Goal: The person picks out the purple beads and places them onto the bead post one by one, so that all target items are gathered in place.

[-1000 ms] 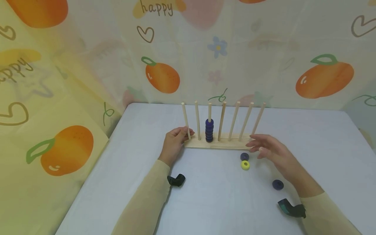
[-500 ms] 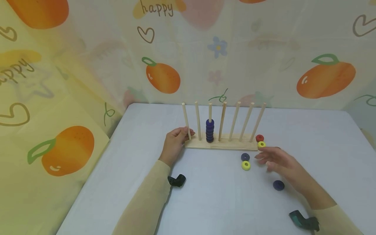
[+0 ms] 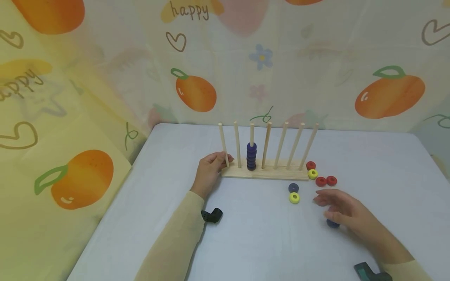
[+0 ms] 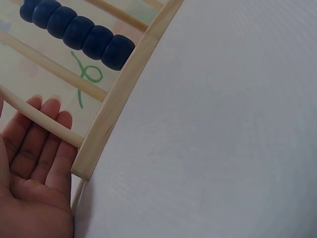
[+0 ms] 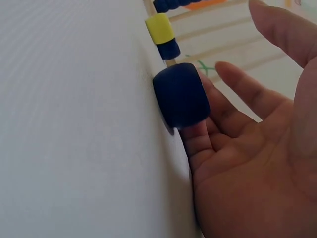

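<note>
A wooden rack [image 3: 267, 175] with several upright pegs stands on the white table. My left hand [image 3: 208, 171] grips its leftmost peg [image 4: 54, 126], the fingers lying behind it in the left wrist view. A stack of dark blue beads [image 3: 251, 157] sits on the third peg from the left. My right hand [image 3: 346, 208] hovers at a loose blue bead [image 5: 181, 96], thumb and fingers spread apart around it without a grip. That bead is partly covered by the hand in the head view. Another blue bead [image 3: 293, 188] and a yellow bead [image 3: 294, 198] touch each other before the rack.
By the rack's right end lie a red bead [image 3: 311, 165], a yellow bead [image 3: 313, 174] and two more red beads, one of them the rightmost red bead [image 3: 331, 180]. A fruit-printed cloth [image 3: 299, 86] hangs behind the table.
My right hand has drawn back from the rack's right end, toward me and to the right, to the loose blue bead. This uncovers the red and yellow beads. The left hand stays put.
</note>
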A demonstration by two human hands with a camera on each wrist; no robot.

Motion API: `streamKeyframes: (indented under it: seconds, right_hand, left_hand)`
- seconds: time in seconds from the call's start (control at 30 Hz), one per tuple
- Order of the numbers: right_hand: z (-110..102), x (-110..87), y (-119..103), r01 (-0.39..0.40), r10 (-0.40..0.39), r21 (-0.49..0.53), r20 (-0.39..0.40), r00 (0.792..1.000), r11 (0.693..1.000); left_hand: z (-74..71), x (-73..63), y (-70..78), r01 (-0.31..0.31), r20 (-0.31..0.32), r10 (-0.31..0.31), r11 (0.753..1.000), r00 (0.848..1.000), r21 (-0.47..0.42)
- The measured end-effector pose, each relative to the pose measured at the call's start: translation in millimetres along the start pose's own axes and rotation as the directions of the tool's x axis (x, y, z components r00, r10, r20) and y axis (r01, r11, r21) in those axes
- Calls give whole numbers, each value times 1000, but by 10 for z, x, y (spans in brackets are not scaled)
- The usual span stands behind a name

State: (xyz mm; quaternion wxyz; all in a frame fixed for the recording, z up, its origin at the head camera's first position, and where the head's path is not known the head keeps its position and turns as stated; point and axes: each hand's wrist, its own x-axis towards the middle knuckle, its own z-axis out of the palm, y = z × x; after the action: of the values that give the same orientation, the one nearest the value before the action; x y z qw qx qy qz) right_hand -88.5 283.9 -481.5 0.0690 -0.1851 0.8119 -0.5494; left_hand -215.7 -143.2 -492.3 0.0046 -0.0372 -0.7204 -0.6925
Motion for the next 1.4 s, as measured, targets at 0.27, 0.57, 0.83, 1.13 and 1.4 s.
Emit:
streamKeyframes:
  seconds: [0.27, 0.57, 0.83, 1.13, 1.4]
  right_hand:
    - [-93, -138, 22, -78, 79, -64, 10, 997, 995]
    - [-201, -254, 65, -152, 159, -115, 58, 986, 982]
    - [-199, -242, 98, -52, 65, -155, 76, 995, 987]
    - [-181, -217, 39, -86, 108, -256, 73, 991, 963]
    - [-158, -210, 9, -187, 201, -269, 25, 979, 945]
  left_hand:
    - [-6, -2, -3, 2, 0, -2, 1000, 1000, 3]
    - [4, -4, -4, 5, -1, -4, 1000, 1000, 23]
    - [1, -6, 2, 10, -2, -10, 1000, 1000, 19]
    - [9, -1, 0, 22, -6, -22, 1000, 1000, 4]
    - [9, -4, 3, 23, -7, -23, 1000, 1000, -10]
